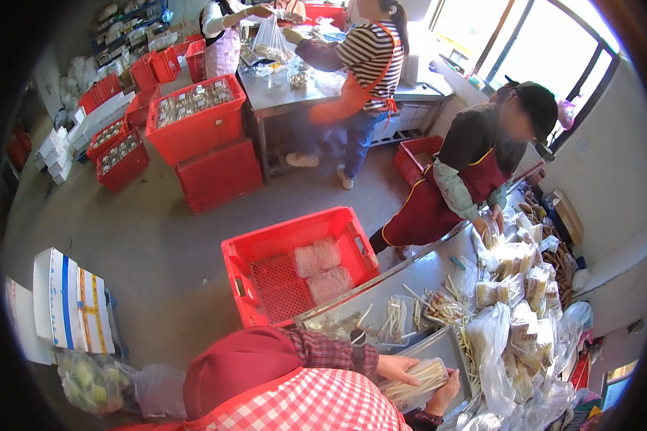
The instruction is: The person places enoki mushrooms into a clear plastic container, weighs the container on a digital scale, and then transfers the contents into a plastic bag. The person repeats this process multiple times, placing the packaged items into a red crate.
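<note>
My left hand (400,370) lies across a bundle of pale, peeled stalks (418,382) in a clear plastic tray. My right hand (445,393) grips the tray's right end. Both hands are over a metal tray (453,345) on the worktable. Just beyond, another clear tray (396,320) holds loose pale stalks. More stalks, some with brownish ends (446,306), lie beside it. Filled, clear-wrapped packs (498,292) are piled on the far side, next to a large clear plastic bag (490,345).
A red crate (296,231) with several clear packs stands against the table's left edge. A co-worker in a maroon apron (436,207) handles a pack farther along the table. Other people stand at a metal table (269,99) behind, near stacked red crates (215,175).
</note>
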Demonstrator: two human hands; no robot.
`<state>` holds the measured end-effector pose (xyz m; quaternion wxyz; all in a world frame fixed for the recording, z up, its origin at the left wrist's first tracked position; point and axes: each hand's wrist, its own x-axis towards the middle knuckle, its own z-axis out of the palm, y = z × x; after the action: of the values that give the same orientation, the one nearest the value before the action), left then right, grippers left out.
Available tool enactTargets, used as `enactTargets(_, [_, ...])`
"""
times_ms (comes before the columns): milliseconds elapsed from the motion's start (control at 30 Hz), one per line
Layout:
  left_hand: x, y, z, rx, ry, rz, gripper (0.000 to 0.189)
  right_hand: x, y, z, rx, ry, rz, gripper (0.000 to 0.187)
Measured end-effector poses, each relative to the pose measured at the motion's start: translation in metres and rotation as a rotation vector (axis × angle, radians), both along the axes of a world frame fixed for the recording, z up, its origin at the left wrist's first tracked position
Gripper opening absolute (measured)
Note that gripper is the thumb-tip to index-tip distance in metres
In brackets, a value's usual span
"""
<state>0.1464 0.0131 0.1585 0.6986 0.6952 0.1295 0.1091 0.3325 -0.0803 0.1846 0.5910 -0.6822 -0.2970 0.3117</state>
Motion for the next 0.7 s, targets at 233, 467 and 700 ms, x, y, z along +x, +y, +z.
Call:
enactTargets(233, [0.008, 0.001, -0.004, 0.033, 0.105, -0.017, 0.079, 0.007, -0.005, -0.006, -0.049, -0.035, -0.032, 0.049])
enactTargets(467, [0.007, 0.003, -0.007, 0.074, 0.076, -0.006, 0.074, 0.006, -0.004, -0.007, -0.05, -0.094, -0.039, 0.05])
enactTargets(700, [0.004, 0.004, -0.007, 0.031, 0.018, -0.031, 0.071, 0.015, -0.006, -0.012, -0.043, -0.102, 0.011, 0.048])
